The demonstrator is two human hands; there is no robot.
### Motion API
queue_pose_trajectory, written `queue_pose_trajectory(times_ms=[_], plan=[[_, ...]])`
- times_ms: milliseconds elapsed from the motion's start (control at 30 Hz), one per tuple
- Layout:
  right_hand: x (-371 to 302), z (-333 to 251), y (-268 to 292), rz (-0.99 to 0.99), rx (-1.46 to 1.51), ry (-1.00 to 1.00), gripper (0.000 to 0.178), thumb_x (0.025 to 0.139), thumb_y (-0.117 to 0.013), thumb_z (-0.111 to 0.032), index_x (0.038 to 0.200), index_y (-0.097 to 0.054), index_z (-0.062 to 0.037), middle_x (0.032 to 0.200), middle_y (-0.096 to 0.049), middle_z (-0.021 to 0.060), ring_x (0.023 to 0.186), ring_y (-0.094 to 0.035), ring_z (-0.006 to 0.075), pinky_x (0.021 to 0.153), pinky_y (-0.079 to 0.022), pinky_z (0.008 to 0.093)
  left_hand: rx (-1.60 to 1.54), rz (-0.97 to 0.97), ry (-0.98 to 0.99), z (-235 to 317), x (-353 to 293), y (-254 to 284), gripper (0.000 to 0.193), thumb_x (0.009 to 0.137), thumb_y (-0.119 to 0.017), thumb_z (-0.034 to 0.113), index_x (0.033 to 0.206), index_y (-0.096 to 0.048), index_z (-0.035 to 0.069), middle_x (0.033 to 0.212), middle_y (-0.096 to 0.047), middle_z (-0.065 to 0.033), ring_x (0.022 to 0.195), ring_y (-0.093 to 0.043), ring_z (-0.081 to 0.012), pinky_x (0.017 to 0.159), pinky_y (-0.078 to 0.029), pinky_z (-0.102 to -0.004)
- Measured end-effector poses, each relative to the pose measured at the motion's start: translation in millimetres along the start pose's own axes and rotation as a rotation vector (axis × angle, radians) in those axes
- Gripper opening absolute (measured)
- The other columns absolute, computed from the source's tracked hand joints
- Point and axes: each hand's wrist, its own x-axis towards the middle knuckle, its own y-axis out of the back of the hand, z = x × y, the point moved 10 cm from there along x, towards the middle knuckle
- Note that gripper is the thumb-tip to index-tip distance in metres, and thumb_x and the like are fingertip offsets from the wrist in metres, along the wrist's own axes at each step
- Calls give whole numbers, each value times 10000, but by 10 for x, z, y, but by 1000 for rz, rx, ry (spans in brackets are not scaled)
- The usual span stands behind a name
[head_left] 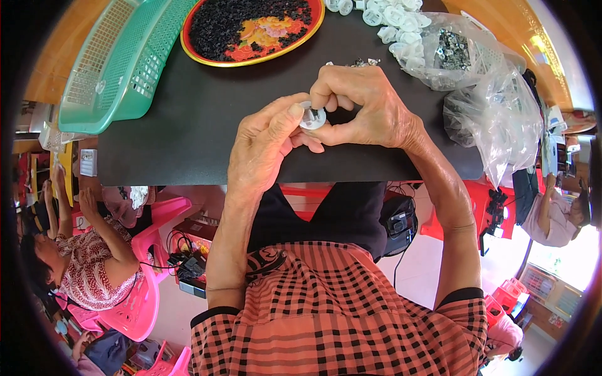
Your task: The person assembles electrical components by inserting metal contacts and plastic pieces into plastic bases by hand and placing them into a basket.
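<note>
Between my two hands, just above the near part of the dark table, is a small round white translucent plastic part (313, 119). My left hand (271, 135) pinches its left edge between thumb and fingers. From the other side, my right hand (367, 106) curls in, its thumb at the part's lower edge and its bent forefinger at the upper rim. Whether the right fingertips also hold a smaller piece is hidden. Beyond my right knuckles lie a few small shiny pieces (364, 62). Similar white plastic parts (401, 25) are heaped at the far right.
A red round tray (251, 61) with many small black pieces stands at the far middle. The green basket (125, 94) is at the left. At the right lies a clear plastic bag (492, 119) with small metallic pieces (453, 50). Another person (94, 263) sits at left on a pink chair.
</note>
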Motion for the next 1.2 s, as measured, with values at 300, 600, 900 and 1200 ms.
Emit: queue_pose_trajectory(times_ms=[300,600,900,1200], plan=[[-27,87,-14,44,33,-33,260,652,-792,-78,778,-564,-74,685,-503,-19,549,-371,85,491,-332,242,9,71,-73,30,3,32,344,983,-525,191,1185,-569,-85,997,-634,-122,835,-625,-171,730,-543,-307],[-60,17,1,82,-50,1,279,625,-797,-70,809,-587,-68,629,-473,-11,559,-416,91,493,-344,246,192,169,-132,76,-30,49,324,975,-549,190,1167,-596,-67,932,-644,-80,797,-612,-126,719,-505,-245],[-72,20,-21,67,-7,7,286,622,-800,-64,757,-548,-65,638,-495,-15,531,-403,90,463,-317,249,139,156,-65,32,-40,33,327,969,-556,187,1163,-595,-73,927,-647,-85,789,-623,-135,695,-509,-245],[-70,79,-35,38,-22,-67,266,658,-791,-89,819,-583,-52,677,-548,20,572,-501,131,529,-422,279,18,83,-101,44,0,52,334,990,-507,176,1180,-564,-93,995,-625,-122,844,-613,-180,740,-526,-312]])
